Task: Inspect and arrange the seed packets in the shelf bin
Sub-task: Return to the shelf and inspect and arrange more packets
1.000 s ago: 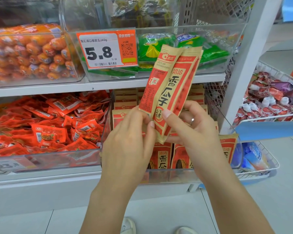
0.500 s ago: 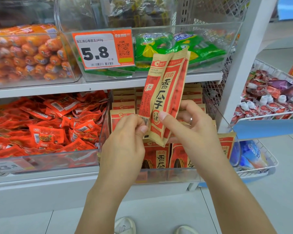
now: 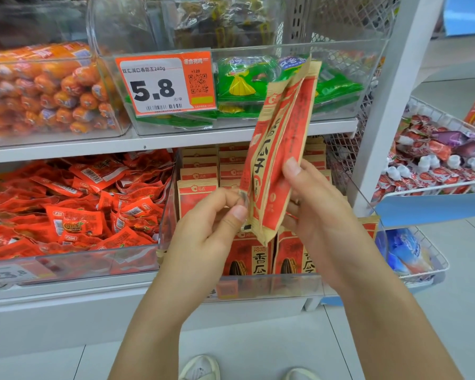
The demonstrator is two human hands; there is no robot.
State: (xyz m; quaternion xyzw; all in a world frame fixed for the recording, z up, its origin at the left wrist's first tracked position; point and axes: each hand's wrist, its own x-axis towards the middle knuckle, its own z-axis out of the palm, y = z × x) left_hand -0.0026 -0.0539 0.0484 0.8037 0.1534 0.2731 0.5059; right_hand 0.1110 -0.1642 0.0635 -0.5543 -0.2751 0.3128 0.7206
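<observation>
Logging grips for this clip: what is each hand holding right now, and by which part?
Both hold the seed packets, two together: the right hand grips the lower right side, and the left hand pinches the lower left edge.

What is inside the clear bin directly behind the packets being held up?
The clear bin holds rows of upright seed packets like the held packets, rows receding toward the back. Both hands and the held packets cover the middle rows; the bin's floor is hidden.
</observation>
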